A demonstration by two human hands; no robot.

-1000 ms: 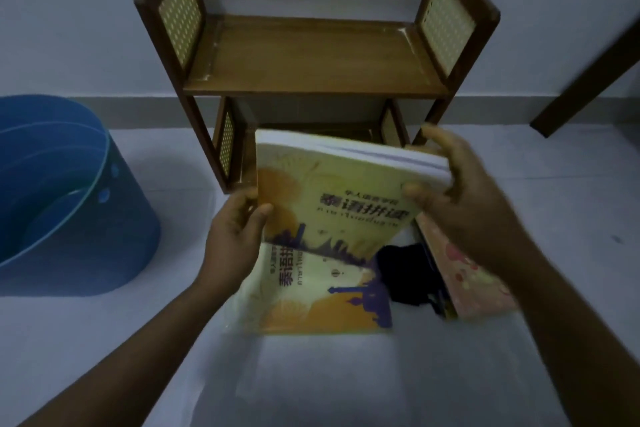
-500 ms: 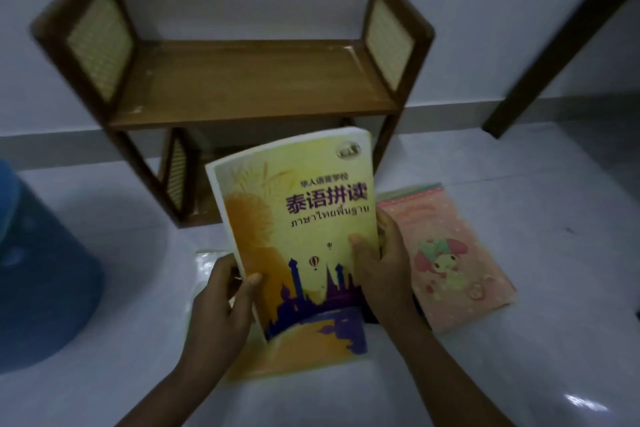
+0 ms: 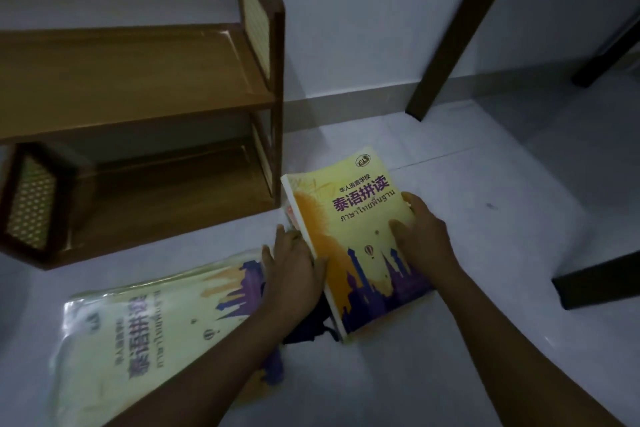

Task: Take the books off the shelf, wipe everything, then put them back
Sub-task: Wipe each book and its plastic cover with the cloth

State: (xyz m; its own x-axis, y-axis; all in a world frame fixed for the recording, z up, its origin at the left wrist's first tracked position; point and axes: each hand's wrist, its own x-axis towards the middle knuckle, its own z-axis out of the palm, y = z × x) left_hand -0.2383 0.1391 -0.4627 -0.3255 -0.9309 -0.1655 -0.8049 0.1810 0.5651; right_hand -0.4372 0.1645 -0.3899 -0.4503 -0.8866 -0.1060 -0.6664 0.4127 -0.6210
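Note:
A yellow book with purple skyline art (image 3: 349, 229) lies on the white floor, right of the wooden shelf (image 3: 138, 87), on top of a pink book whose corner shows at its left edge. My left hand (image 3: 294, 270) grips its left edge. My right hand (image 3: 420, 232) rests on its cover and right edge. A second yellow book in clear plastic wrap (image 3: 152, 329) lies flat at the lower left, partly under my left forearm. A dark cloth (image 3: 315, 326) peeks out between the two books. Both shelf levels hold no books.
Dark wooden furniture legs (image 3: 446, 55) stand at the right against the white wall, and another dark leg (image 3: 595, 284) lies low at the far right. White tiled floor (image 3: 502, 204) stretches right of the books.
The yellow book has gone from held up in front of the shelf down onto the pink book at the right. My view has swung right; the blue bucket is out of sight.

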